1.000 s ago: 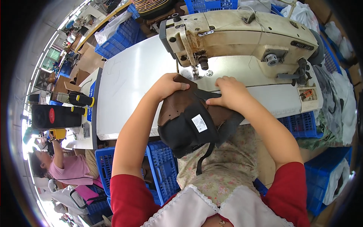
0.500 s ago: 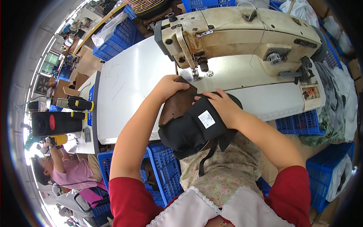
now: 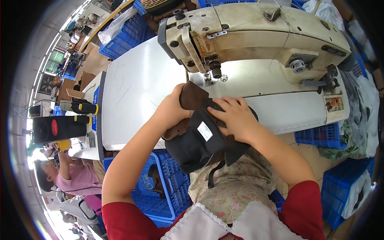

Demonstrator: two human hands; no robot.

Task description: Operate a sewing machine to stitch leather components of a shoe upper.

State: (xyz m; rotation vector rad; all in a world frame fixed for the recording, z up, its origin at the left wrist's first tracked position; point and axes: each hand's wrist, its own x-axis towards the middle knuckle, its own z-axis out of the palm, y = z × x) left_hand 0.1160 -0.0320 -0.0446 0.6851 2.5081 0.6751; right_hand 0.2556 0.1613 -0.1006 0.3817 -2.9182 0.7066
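Observation:
Between my hands is a soft black sewn piece (image 3: 196, 140) with a white label, brown leather-like panels and a dark strap hanging from its lower side. My left hand (image 3: 175, 108) is closed on its brown panel (image 3: 193, 96), fingers partly hidden behind it. On the other side, my right hand (image 3: 236, 118) grips the black fabric near the label, fingers bent over the edge. The piece is held up over the near edge of the white sewing table (image 3: 130, 96). Just beyond the brown panel's corner is the presser foot (image 3: 208, 78) of a worn cream sewing machine (image 3: 256, 38).
A blue crate (image 3: 162, 188) with brown pieces inside stands by my left side. More blue crates (image 3: 346, 192) and plastic bags are at the right. A co-worker in a pink top (image 3: 78, 180) sits at the far left beside a black machine (image 3: 60, 130).
My left hand has slid down the brown panel, which is now folded and bent upward. My right hand has shifted onto the fold, and the label is tilted more.

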